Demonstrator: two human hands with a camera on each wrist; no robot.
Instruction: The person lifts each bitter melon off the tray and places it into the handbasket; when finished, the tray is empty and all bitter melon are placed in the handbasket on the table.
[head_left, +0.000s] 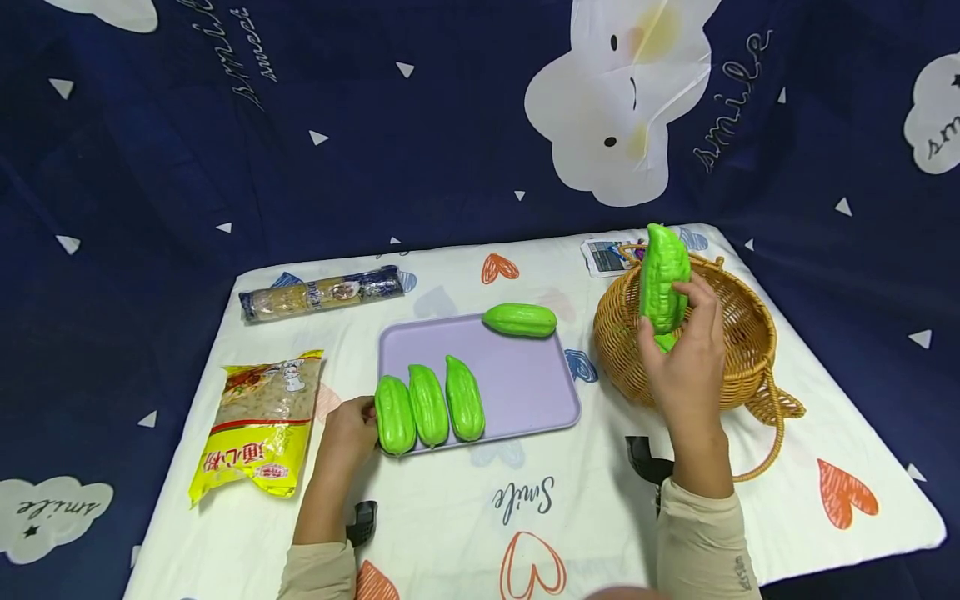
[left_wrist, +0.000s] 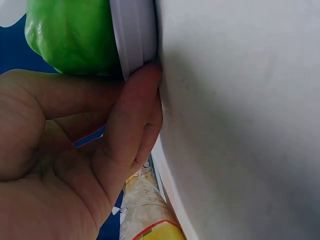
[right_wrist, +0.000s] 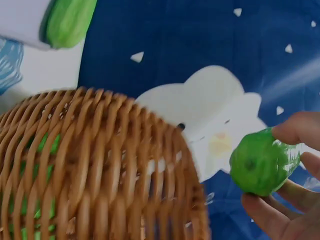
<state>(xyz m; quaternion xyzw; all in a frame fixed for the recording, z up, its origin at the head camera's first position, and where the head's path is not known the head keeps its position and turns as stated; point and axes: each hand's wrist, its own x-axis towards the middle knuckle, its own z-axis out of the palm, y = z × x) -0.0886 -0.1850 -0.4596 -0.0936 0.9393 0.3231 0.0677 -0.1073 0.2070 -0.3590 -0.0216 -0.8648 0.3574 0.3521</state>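
The bench [head_left: 435,508] wears a white cloth printed with hearts and "Smile" lettering, and its far edge meets a dark blue backdrop [head_left: 420,108] scattered with white triangles. A pale cloud [head_left: 600,125] with a drawn face hangs creased above; other clouds are cut off at the frame's borders. At the left lie a long packet [head_left: 322,294] and a yellow bag [head_left: 258,425].

The right hand [head_left: 690,358] pinches a green gourd [head_left: 663,283] between thumb and fingers above the wicker basket [head_left: 618,342]. More green shows through the weave, but how many pieces sit inside cannot be told. Behind the basket, a printed card [head_left: 600,258] is partly covered.

The left hand [head_left: 348,433] touches the lilac tray [head_left: 525,383] at its left edge; its thumb tip is hidden, so whether it pinches the tray is unclear. Three gourds [head_left: 428,406] stand side by side there, with a fourth [head_left: 520,320] along the far rim. Both sleeves [head_left: 708,542] run out of view.
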